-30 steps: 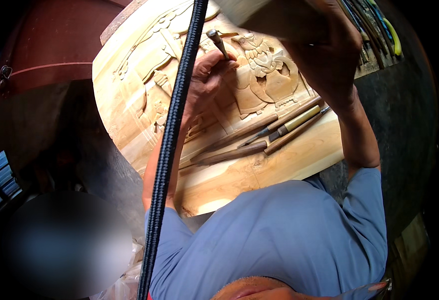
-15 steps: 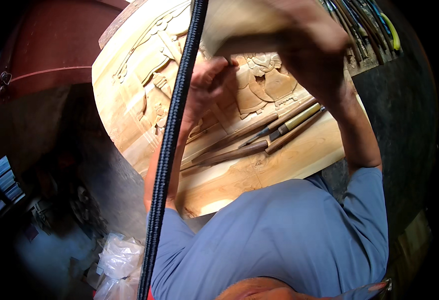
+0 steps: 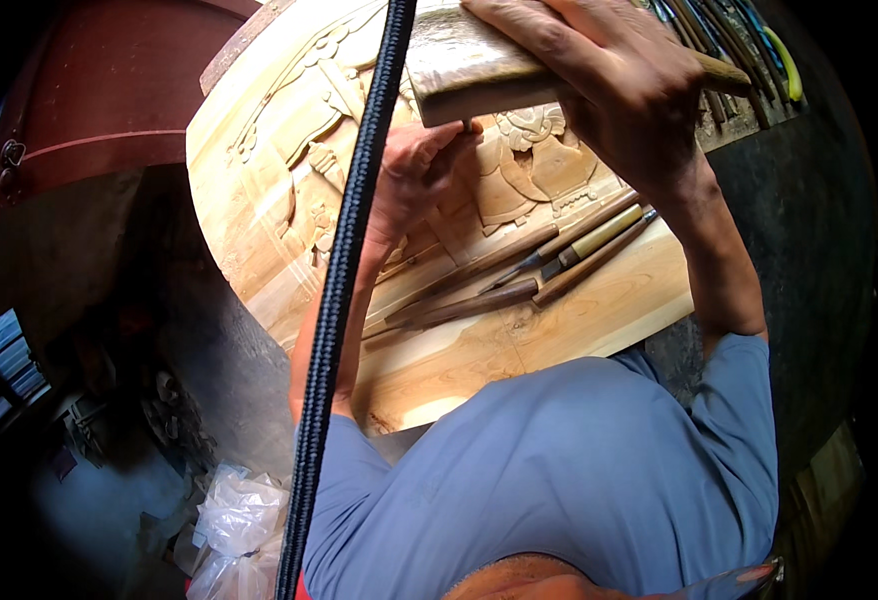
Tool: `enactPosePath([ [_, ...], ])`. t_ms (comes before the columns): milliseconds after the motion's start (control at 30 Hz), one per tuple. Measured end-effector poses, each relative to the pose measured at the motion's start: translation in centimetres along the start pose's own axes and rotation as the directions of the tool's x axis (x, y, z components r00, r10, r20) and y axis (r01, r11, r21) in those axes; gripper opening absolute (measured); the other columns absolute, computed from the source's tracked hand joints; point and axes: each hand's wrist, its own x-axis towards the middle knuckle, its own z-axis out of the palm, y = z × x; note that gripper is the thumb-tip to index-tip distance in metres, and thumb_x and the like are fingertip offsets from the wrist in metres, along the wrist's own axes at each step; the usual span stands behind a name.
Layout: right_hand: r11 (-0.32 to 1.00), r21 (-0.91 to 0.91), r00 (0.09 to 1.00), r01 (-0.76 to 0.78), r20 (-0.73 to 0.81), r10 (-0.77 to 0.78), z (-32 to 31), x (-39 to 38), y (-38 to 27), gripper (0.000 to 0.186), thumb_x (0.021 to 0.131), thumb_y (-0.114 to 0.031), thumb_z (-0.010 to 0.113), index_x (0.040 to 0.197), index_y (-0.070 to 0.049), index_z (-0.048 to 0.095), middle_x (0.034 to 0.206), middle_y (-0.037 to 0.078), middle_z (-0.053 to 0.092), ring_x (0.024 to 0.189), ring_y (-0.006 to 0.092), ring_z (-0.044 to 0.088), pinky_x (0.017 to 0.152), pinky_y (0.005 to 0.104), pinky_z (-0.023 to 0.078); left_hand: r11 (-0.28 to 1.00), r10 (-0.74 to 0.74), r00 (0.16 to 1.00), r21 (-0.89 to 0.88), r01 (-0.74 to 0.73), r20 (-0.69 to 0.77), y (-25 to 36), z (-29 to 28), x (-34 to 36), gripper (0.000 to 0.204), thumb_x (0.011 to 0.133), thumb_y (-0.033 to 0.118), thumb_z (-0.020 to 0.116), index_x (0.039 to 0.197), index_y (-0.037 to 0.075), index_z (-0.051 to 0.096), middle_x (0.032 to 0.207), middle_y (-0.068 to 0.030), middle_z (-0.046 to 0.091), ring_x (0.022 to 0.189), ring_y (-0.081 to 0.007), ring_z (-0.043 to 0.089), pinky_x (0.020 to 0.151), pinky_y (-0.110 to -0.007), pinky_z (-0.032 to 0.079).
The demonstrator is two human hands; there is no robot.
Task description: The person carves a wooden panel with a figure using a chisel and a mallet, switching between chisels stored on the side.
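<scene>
A light wooden panel [image 3: 609,300] carved in relief lies in front of me. My left hand [image 3: 411,180] is closed low over the carving around a carving chisel, which is almost wholly hidden; only its dark end [image 3: 471,126] shows past the fingers. Just above that end is a wooden mallet [image 3: 484,80] with a thick, worn block head. My right hand [image 3: 634,80] grips it, and its handle sticks out to the right. Several chisels with wooden handles [image 3: 504,300] lie together on the panel, nearer to me than the carving.
More tools [image 3: 714,45], one with a yellow handle [image 3: 784,62], are laid in a row at the far right on a dark surface [image 3: 789,220]. A dark braided cord [image 3: 347,240] crosses the view. Red furniture [image 3: 109,80] stands far left, and plastic bags [image 3: 239,520] are lower left.
The mallet and my right hand, blurred before, now show sharply, slightly lower and nearer the chisel's end. My left hand keeps nearly the same place.
</scene>
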Motion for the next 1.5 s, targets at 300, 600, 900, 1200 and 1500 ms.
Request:
enactPosePath([
  [300, 0.936, 0.341, 0.99, -0.092, -0.07, 0.123, -0.2, -0.4, -1.7, 0.065, 0.086, -0.003, 0.09, 0.146, -0.003, 0.065, 0.135, 0.022, 0.073, 0.122, 0.0334, 0.073, 0.101, 0.044, 0.063, 0.937, -0.176, 0.984, -0.302, 0.173, 0.019, -0.3, 0.4, 0.0, 0.011, 0.099, -0.005, 0.074, 0.106, -0.001, 0.081, 0.096, -0.0064, 0.085, 0.087, -0.0095, 0.077, 0.081, -0.026, 0.061],
  [600, 0.945, 0.312, 0.952, -0.095, -0.25, 0.179, 0.4, 0.1, -0.8, 0.057, 0.087, 0.0, 0.085, 0.141, -0.003, 0.068, 0.118, 0.015, 0.079, 0.106, 0.0271, 0.078, 0.091, 0.0388, 0.063, 0.892, -0.217, 0.976, -0.402, 0.205, 0.017, -0.1, 0.5, 0.5, 0.01, 0.099, -0.003, 0.074, 0.107, -0.002, 0.08, 0.095, -0.0068, 0.084, 0.088, -0.0102, 0.077, 0.081, -0.026, 0.061],
  [900, 0.997, 0.055, 0.998, -0.058, 0.04, 0.056, -0.6, 0.5, -1.5, 0.045, 0.09, 0.004, 0.074, 0.133, -0.008, 0.079, 0.118, 0.02, 0.079, 0.103, 0.0355, 0.081, 0.087, 0.0404, 0.066, 0.997, 0.073, 0.996, -0.018, -0.074, -0.047, -0.2, 0.7, 0.0, 0.011, 0.095, 0.005, 0.083, 0.106, 0.002, 0.081, 0.091, -0.0106, 0.083, 0.079, -0.0203, 0.081, 0.072, -0.031, 0.064],
  [1200, 0.867, 0.477, 0.96, -0.148, -0.142, 0.242, -0.4, 0.3, -2.1, 0.065, 0.09, 0.003, 0.085, 0.148, 0.008, 0.057, 0.139, 0.02, 0.073, 0.125, 0.0329, 0.074, 0.113, 0.0462, 0.061, 0.913, -0.194, 0.981, -0.361, 0.189, 0.023, -0.8, 0.5, -0.5, 0.013, 0.098, -0.003, 0.075, 0.108, 0.0, 0.083, 0.094, -0.0073, 0.084, 0.086, -0.0096, 0.078, 0.081, -0.025, 0.061],
  [1500, 0.978, 0.187, 0.992, -0.091, -0.069, 0.105, -0.4, 1.2, -2.4, 0.053, 0.083, 0.0, 0.084, 0.135, -0.005, 0.077, 0.115, 0.02, 0.08, 0.101, 0.031, 0.081, 0.087, 0.0392, 0.064, 0.826, -0.3, 0.954, -0.499, 0.262, 0.004, -0.2, 0.9, -0.4, 0.013, 0.099, -0.004, 0.073, 0.108, -0.001, 0.082, 0.099, -0.0075, 0.085, 0.095, -0.0107, 0.08, 0.086, -0.024, 0.062],
])
